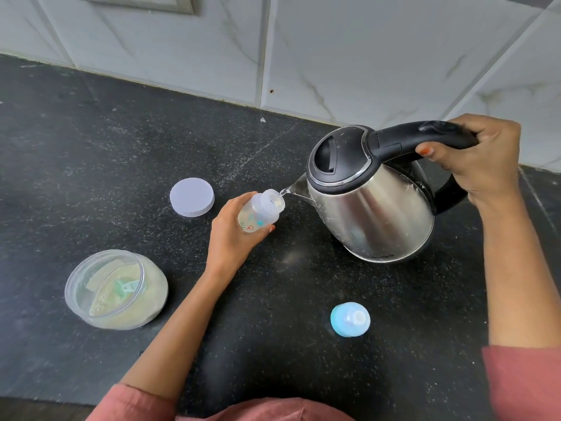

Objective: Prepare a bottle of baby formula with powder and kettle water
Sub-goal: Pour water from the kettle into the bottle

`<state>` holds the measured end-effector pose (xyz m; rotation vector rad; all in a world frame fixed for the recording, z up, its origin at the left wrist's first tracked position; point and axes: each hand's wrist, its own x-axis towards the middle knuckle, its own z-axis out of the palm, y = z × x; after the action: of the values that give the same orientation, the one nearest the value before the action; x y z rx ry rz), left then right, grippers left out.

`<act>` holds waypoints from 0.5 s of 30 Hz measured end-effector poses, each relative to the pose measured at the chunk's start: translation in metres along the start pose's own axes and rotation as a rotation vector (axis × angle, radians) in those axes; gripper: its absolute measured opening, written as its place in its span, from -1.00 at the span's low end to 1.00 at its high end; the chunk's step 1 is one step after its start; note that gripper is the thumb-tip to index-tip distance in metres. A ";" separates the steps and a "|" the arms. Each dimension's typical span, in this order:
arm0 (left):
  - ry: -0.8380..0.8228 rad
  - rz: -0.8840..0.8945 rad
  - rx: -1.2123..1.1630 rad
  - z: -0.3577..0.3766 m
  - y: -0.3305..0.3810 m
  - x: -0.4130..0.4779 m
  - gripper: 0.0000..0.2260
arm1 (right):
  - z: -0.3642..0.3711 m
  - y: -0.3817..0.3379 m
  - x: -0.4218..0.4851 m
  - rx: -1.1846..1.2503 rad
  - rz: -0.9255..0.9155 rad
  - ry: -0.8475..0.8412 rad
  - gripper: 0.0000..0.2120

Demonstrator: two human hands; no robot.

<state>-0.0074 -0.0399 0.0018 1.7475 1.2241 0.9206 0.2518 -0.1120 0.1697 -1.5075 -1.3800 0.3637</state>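
Bottle point(261, 214) sits at mid-scene, tilted with its open mouth toward the kettle spout, evidently so that the thin stream of water point(285, 192) lands inside it and not on the stone. Whether its base touches the surface cannot be told.

Findings, by size:

1. Worktop point(121, 141): dark speckled stone carrying all items, with a tiled wall on the far side.
2. Kettle point(373, 214): steel, at right, tipped to the left with the lid closed. The right grip point(482, 159) is wrapped round the black handle. Holding it high on the handle appears to give control of the pour angle.
3. Powder jar point(158, 291): near left, uncovered, with a green scoop point(126, 288) lying in the powder. It stands well apart from the pour, probably to keep it dry.
4. Jar lid point(192, 197): lies flat, far left of the bottle.
5. Left grip point(233, 235): closed round the bottle's body to steady it against the stream.
6. Teat cap point(350, 319): blue, near centre, upright and within reach for closing.

Judgement: the water stage is in progress, and capping is not yet done.
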 end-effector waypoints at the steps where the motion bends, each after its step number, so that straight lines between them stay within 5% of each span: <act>1: -0.002 -0.004 0.001 0.000 0.000 0.000 -0.46 | 0.000 0.000 0.000 -0.001 0.000 0.002 -0.80; 15: -0.008 -0.015 -0.024 0.002 0.001 0.002 -0.47 | 0.001 -0.002 -0.002 -0.001 -0.009 -0.008 -0.79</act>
<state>-0.0048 -0.0388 0.0018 1.7194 1.2144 0.9153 0.2499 -0.1135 0.1702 -1.5013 -1.3934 0.3641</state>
